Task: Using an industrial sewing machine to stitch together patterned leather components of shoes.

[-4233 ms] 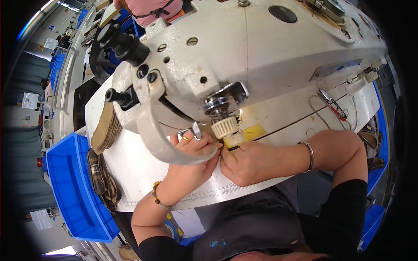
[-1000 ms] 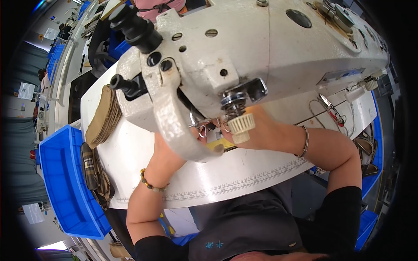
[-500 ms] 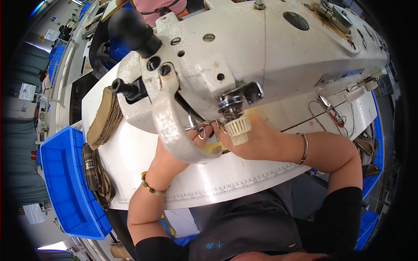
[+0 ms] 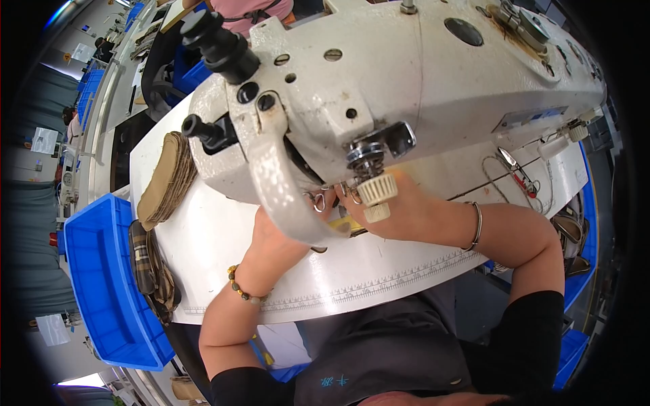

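Observation:
A white industrial sewing machine (image 4: 379,81) covers much of the far side and hides part of both hands. My left hand (image 4: 279,230) is beside the needle area, behind the curved white guard (image 4: 274,183); its bent fingertips show only in part. Across from it my right hand (image 4: 399,210) is closed, fingertips drawn in near the needle area, behind the ribbed cream tension knob (image 4: 376,191). A yellow strip (image 4: 345,223) lies between the hands. Below my left hand pokes the dark brown edge of a small piece (image 4: 319,250). What the fingertips grip is hidden.
Left on the white table (image 4: 223,271) stands a stack of curved tan pieces (image 4: 164,181), with folded plaid pieces (image 4: 152,271) nearer. A blue bin (image 4: 108,291) adjoins the left edge. Red-handled snips (image 4: 518,174) and a cord lie right. A person in pink (image 4: 254,13) sits beyond.
My left hand has moved slightly right and nearer, and the brown edge now shows beneath it. My right hand stays near the needle area. The machine sits slightly farther right in view.

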Demonstrator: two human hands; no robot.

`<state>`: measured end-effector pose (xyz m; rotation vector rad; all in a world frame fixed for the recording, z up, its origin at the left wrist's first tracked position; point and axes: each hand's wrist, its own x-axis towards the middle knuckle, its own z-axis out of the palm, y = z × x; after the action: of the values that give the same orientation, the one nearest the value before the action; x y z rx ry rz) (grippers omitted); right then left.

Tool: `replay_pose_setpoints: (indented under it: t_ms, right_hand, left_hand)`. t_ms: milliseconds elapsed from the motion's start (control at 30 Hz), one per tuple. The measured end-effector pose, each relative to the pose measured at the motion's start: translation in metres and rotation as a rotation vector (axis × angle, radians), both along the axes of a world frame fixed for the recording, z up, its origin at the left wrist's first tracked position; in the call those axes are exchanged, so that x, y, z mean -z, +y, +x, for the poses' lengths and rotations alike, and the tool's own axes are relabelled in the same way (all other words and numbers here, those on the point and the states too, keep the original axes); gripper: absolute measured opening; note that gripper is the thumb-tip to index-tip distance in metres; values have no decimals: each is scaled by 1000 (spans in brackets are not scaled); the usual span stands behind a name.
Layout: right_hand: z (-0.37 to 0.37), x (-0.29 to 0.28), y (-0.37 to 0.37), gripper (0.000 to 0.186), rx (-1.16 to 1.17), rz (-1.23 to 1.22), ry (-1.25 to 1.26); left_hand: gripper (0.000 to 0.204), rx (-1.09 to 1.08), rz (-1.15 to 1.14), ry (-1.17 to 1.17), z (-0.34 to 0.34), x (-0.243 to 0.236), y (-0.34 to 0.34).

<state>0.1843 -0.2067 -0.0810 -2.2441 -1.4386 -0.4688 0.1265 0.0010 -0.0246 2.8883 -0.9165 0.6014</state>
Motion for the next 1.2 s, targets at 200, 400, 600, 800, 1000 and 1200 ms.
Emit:
replay_pose_setpoints:
  t_ms: [200, 400, 600, 800, 1000, 1200]
  right_hand:
    - [3, -8, -4, 14, -64, -47, 32]
    - [-6, -7, 1, 15, -66, 96, -42]
    - [-7, -15, -3, 22, -114, -101, -71]
    - [-8, -12, 1, 22, -118, -78, -119]
    - [-7, 0, 10, 15, -108, 157, -163]
    - [-7, 0, 11, 16, -101, 162, -187]
  left_hand:
    - [29, -50, 66, 11, 0, 0, -1]
    - [28, 11, -37, -118, 2, -2, -3]
    - [31, -116, -62, 89, -6, -7, -8]
    - [33, -85, 34, 24, -4, -6, -4]
    - [37, -133, -25, 104, -6, 3, 1]
    - [35, -147, -63, 68, -5, 7, 1]
